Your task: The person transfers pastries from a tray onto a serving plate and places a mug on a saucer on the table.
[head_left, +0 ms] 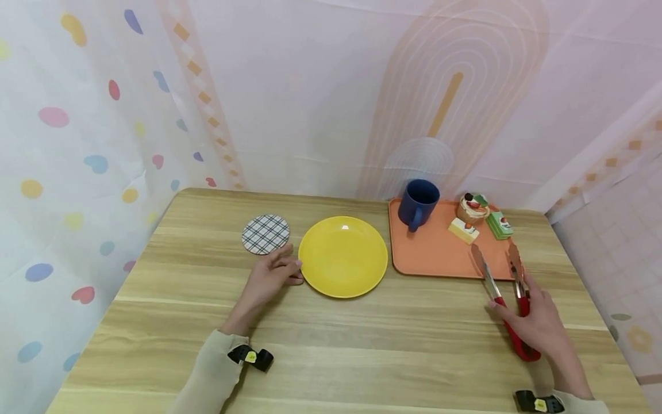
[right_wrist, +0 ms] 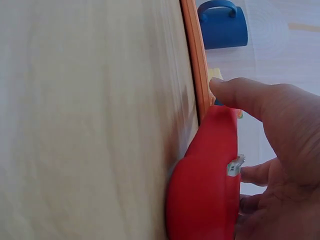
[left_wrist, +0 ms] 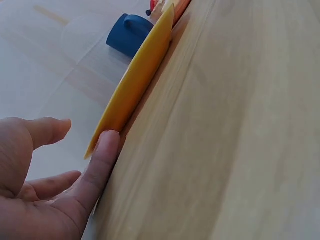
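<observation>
My left hand is at the left rim of a round yellow plate. One fingertip touches the plate's edge in the left wrist view, while the other digits stay apart from it. A plaid round coaster lies just beyond that hand. My right hand holds red-handled tongs, thumb on one side and fingers on the other. The tongs' arms are spread, and their brown tips reach over the front right of an orange tray.
On the tray stand a dark blue mug, a cupcake, a yellow cake piece and a green layered cake piece. A patterned cloth hangs behind the wooden table.
</observation>
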### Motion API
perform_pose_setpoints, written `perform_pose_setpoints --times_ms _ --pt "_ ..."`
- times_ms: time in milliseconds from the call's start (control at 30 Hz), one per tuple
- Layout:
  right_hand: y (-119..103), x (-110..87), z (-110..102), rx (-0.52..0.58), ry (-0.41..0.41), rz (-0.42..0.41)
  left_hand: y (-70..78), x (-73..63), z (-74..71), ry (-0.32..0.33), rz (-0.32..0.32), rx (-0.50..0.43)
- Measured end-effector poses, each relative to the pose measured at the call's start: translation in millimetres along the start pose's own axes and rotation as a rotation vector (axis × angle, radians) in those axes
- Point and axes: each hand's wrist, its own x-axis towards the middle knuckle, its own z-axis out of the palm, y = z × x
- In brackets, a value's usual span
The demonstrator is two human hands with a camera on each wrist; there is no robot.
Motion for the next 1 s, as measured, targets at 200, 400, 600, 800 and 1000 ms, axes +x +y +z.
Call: perform_pose_setpoints --times_ms 200,400,600,800,1000 --pt "-1 -0.8 1 -0.014 -0.001 0.020 1.2 1.3 4.2 0.021 0.002 0.014" --pt "-3 -0.1 2 -0.012 -0.008 0.056 1.8 2.0 9.8 0.040 0.018 0.038" --pt "-4 0.9 2 -0.011 -0.012 0.073 -1.1 3.5 10.9 0.029 0.034 0.047" --pt "-5 0.7 1 -0.005 -0.012 0.076 -5.1 3.1 8.5 0.022 0.039 0.047" --pt "-5 -0.8 3 0.029 0.000 0.100 -6.2 4.7 7.5 0.013 0.030 0.027"
